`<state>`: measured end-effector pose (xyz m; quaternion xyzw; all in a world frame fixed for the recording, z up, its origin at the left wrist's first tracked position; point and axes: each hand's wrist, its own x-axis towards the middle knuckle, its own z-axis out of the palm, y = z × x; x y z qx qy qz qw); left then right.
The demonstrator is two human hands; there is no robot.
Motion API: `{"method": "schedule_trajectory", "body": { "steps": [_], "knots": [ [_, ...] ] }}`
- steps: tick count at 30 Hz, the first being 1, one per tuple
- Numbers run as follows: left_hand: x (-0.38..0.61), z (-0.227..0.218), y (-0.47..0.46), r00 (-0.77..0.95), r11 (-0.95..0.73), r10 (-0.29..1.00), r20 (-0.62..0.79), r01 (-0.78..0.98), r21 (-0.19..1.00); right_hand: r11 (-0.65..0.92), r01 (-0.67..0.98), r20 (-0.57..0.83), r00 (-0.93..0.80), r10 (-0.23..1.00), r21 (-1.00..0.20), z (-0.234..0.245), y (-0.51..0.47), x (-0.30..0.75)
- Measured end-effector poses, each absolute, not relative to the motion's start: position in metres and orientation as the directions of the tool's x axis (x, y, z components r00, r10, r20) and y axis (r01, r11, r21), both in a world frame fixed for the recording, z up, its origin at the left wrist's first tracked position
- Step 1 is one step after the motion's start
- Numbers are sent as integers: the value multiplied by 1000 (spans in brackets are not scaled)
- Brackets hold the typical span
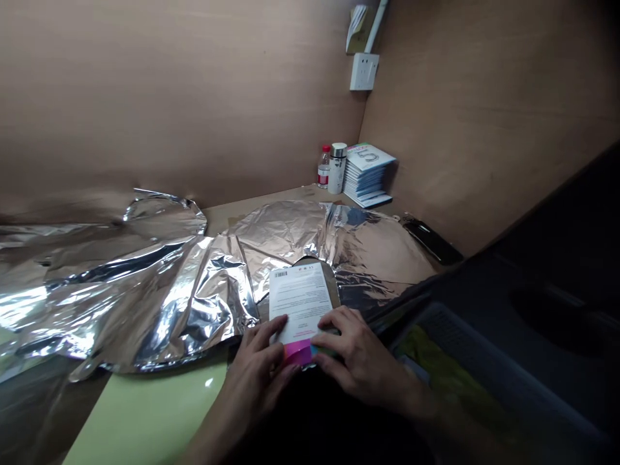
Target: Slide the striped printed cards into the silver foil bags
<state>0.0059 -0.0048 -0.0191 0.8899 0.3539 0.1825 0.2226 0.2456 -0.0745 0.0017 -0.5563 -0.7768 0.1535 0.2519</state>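
Note:
A flat white printed packet (299, 297) lies in front of me, with a barcode at its far left corner and lines of small text. Its near edge carries a pink, orange and blue band. My left hand (264, 355) grips the near left corner, fingers bent and thumb at the coloured edge. On the opposite side, my right hand (356, 352) pinches the near right corner. Crumpled silver foil sheeting (203, 303) spreads around the far end of the packet and to the left. What lies directly under the packet is mostly hidden.
A stack of similar white packets (365, 174) stands in the back corner beside a patterned flask (337, 169) and a red-capped bottle (323, 168). A dark phone-like object (431, 240) lies at right. A pale green sheet (155, 407) is front left; a grey crate (489, 368) sits lower right.

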Motion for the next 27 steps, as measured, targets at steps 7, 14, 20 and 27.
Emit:
{"method": "schedule_trajectory", "body": {
  "steps": [7,14,20,27],
  "knots": [
    [10,-18,-5,709,-730,654,262,502,464,327,836,216,-254,943,-441,-17,-91,244],
    [10,-19,-4,696,-713,663,277,473,518,312,868,295,-204,933,-387,-37,-93,236],
    [20,-17,-1,569,-564,795,211,566,601,320,876,344,-194,919,-362,-29,-83,236],
    [23,-19,5,554,-523,816,166,585,620,396,841,487,-189,853,-368,-36,-87,237]
  ]
}}
